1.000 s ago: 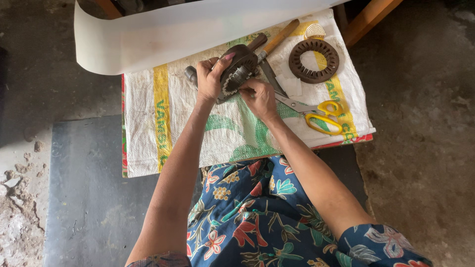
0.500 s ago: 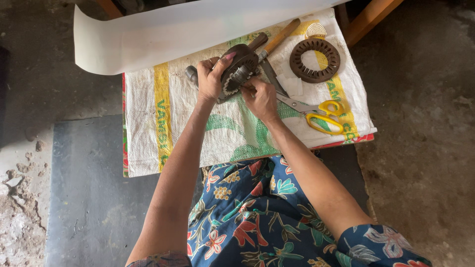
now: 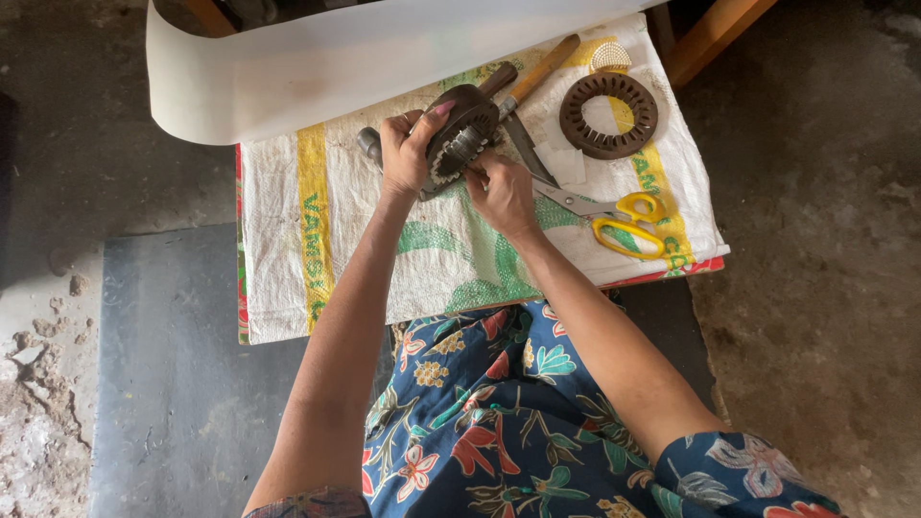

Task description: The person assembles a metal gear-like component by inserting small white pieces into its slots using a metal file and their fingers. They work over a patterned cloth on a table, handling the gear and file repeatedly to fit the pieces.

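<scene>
The left hand (image 3: 408, 153) is wrapped round a dark, round slotted metal core (image 3: 459, 142), fingers curled over its rim, holding it tilted up off the woven sack (image 3: 288, 259) that covers the low table. The right hand (image 3: 504, 192) is at the core's lower right side w/ fingertips pinched together at the toothed inner face (what they pinch is too small to tell). The core sits near the sack's far edge, about mid-width.

Just behind the core, toward the far edge, lie a wooden-handled tool (image 3: 539, 72) and a second dark-handled one, both partly hidden by the core. A matching dark ring w/ slots (image 3: 608, 115) lies flat toward the far right corner, well apart from the hands. Yellow-handled scissors (image 3: 619, 219) lie near the right edge, blades pointing toward the right hand. A wide strip of pale paper (image 3: 317, 72) curls along the far edge and hangs past the left side. A floral-print garment (image 3: 518, 422) fills the near side below the table.
</scene>
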